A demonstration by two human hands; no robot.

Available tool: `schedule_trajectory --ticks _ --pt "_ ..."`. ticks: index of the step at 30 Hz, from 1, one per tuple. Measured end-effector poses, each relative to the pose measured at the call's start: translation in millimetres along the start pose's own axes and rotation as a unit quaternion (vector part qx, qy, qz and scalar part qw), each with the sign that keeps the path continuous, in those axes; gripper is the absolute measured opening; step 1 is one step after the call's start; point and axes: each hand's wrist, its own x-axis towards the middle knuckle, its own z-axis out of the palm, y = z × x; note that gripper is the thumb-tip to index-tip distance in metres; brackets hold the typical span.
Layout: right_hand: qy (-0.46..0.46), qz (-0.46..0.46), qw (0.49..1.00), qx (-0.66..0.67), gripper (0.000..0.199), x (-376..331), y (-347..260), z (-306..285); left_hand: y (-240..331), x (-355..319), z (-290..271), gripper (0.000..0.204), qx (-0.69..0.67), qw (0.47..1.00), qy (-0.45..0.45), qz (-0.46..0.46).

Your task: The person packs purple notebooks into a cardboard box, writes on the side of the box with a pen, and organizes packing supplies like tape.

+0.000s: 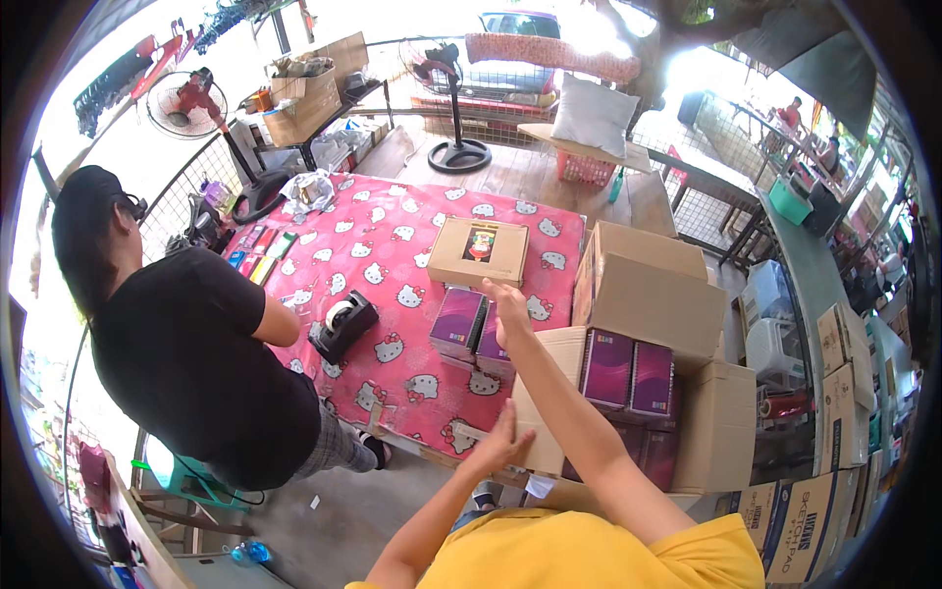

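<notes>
As left hand (498, 445) touches flap (546, 444) | open carton (714, 427) holds purple notebooks (608, 367)

On the surface (343, 250), a tape dispenser (345, 331) lay left of notebooks (456, 322), a box (451, 257) behind them; right of them, a carton (716, 427) held more notebooks (607, 369).

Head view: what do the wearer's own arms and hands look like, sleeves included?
The left hand and right hand are bare, with no gloves, watch or cables visible. The forearms are uncovered. The yellow top has a short right sleeve.
</notes>
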Motion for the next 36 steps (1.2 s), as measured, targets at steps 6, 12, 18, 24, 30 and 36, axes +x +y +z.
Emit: schedule_trajectory --ticks 6,12,18,24,30,36 --pt "0.183 0.18 0.901 -0.35 0.113 43.3 54.0 -21.8 -27.4 20.3 -60.2 0.079 0.097 0.978 -0.161 -0.091" --pt "-0.028 0.358 0.933 0.008 0.052 57.6 80.0 -82.5 -47.6 129.1 -178.8 0.062 0.127 0.929 0.342 -0.062" --pt "-0.052 0.187 0.977 0.09 0.034 31.3 106.5 -34.5 -135.9 178.9 -238.9 0.068 -0.333 0.907 0.002 -0.259" --pt "-0.102 0.245 0.949 0.172 0.039 36.0 109.1 -56.4 -115.6 172.3 -228.4 0.048 -0.268 0.938 -0.002 -0.219" --pt "-0.142 0.248 0.946 0.155 0.063 18.4 106.6 -32.7 -123.1 122.2 -237.6 0.062 -0.45 0.858 0.017 -0.248" --pt "-0.296 0.159 0.928 0.16 0.058 -22.1 68.0 -10.1 -149.9 4.9 -244.0 0.054 -0.465 0.868 0.136 0.112"
